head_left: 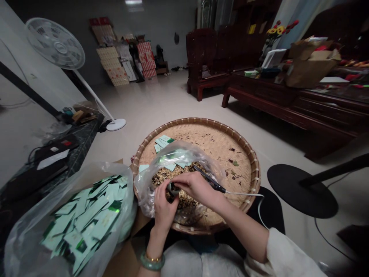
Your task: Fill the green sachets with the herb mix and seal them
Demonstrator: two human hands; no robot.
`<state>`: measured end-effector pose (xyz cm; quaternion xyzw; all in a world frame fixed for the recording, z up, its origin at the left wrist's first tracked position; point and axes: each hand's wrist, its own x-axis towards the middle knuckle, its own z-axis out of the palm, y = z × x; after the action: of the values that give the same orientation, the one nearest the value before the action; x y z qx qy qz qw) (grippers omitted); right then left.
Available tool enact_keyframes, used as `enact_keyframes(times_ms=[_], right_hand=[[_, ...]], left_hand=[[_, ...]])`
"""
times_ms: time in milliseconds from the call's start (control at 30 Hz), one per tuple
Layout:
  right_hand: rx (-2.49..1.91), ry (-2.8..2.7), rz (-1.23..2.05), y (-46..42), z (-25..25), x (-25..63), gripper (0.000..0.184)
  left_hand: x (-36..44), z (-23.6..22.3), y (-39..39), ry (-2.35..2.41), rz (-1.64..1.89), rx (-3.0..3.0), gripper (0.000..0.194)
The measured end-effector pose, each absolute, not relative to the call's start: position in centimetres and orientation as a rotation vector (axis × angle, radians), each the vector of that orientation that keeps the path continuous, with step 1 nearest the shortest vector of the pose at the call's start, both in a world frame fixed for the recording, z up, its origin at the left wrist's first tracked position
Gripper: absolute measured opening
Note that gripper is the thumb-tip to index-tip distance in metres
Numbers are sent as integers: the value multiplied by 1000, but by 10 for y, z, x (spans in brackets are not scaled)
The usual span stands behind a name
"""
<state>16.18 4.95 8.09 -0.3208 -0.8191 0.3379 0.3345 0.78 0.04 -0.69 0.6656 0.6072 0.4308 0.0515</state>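
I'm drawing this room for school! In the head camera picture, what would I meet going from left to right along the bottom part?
Clear plastic bag of pale green cards, left hand, right hand, round black disc on a stand.

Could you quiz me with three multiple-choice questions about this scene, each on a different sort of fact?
1. Where is the clear plastic bag of dried bits? A) on the floor B) on the round woven tray C) on the wooden bench
2. What colour is the bangle on the left hand? A) red B) black C) pale green
3. What is the right hand doing? A) holding a black corded tool B) lying open C) gripping the fan

1 B, the tray lies beneath it. 2 C, seen on the wrist. 3 A, its fingers wrap it.
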Motion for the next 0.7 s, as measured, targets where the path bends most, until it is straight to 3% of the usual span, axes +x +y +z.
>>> enact_keyframes(times_ms=[267, 500, 633, 700], right_hand=[[-1033, -1939, 911, 50, 65, 177, 18], [-849, -2198, 630, 25, 69, 179, 24], [-1017, -2456, 399, 22, 67, 168, 11], [-1058, -2460, 416, 27, 63, 168, 13]], left_hand=[[5, -4, -4, 1794, 1433, 2067, 48], [6, -6, -5, 1750, 1474, 2098, 49], [10, -6, -5, 1737, 1429, 2046, 50], [10, -4, -5, 1742, 1375, 1985, 55]])
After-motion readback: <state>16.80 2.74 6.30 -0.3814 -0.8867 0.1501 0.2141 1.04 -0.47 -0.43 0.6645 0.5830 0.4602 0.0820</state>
